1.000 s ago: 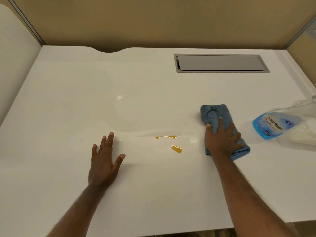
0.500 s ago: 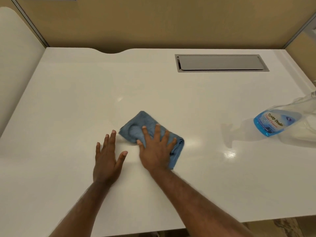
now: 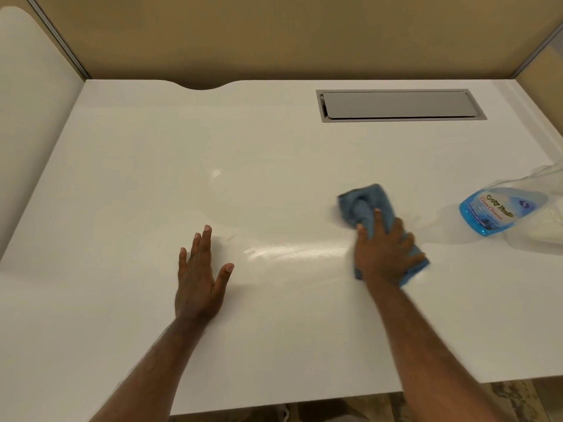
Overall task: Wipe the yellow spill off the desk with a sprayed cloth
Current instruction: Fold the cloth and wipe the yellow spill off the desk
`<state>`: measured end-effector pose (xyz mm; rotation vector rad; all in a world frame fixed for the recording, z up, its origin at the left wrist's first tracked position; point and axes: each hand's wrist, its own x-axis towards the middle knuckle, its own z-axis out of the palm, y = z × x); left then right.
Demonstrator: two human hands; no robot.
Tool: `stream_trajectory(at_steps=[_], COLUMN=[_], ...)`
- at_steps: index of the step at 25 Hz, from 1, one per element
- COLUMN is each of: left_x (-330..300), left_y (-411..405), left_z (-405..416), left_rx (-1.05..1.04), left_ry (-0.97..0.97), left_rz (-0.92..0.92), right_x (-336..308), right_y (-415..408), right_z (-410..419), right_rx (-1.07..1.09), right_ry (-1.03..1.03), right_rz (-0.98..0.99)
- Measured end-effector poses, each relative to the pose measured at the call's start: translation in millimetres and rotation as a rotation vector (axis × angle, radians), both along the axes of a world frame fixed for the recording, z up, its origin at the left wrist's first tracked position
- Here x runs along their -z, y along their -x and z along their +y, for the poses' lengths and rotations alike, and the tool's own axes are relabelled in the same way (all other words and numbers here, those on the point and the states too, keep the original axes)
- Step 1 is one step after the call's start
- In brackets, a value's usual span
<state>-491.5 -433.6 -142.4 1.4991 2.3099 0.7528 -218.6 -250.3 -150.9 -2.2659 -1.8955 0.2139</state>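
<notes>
My right hand (image 3: 385, 251) presses flat on a bunched blue cloth (image 3: 364, 204) on the white desk (image 3: 274, 153), right of centre. My left hand (image 3: 199, 275) rests palm down on the desk with fingers spread, holding nothing. Between the hands a wet shiny streak (image 3: 292, 252) lies on the surface. No yellow spill shows on the desk. A spray bottle (image 3: 499, 211) with blue liquid and a blue label lies on its side at the right edge, just right of the cloth.
A grey cable hatch (image 3: 399, 105) is set into the desk at the back right. Tan partition walls (image 3: 274, 35) close off the back and both sides. The desk's front edge (image 3: 304, 400) runs below my forearms, with floor beyond it.
My right hand swept the cloth left over the yellow drops, then back to the right near the bottle. The drops are gone and a wet streak remains. My left hand stayed put.
</notes>
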Motion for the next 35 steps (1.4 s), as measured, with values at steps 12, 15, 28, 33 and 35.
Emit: stream_trajectory(at_steps=[12,15,28,33,35], left_x=[-10.2,-15.8,-14.1,-13.1,-11.4], left_y=[8.2,22.7,47.0,24.2,10.7], left_z=[-8.3,-19.9,-37.2,-5.7,9.1], left_rx=[-0.050,-0.089,-0.138,-0.012,0.051], left_ry=[-0.070,-0.090,-0.098,-0.076,-0.066], left_rz=[-0.081,-0.084,-0.116,-0.087,-0.097], right_x=[4.5,0.2,-12.0,-12.8,-10.5], right_y=[43.1,117.4,206.6,111.3,68.1], right_z=[-85.3,-121.4,-45.6,16.7,23.6], right_rx=[-0.185,-0.452,-0.496,-0.254,-0.164], right_ry=[-0.104,-0.066,-0.007,0.005,0.021], right_rz=[0.002,0.047,-0.017,-0.027,-0.093])
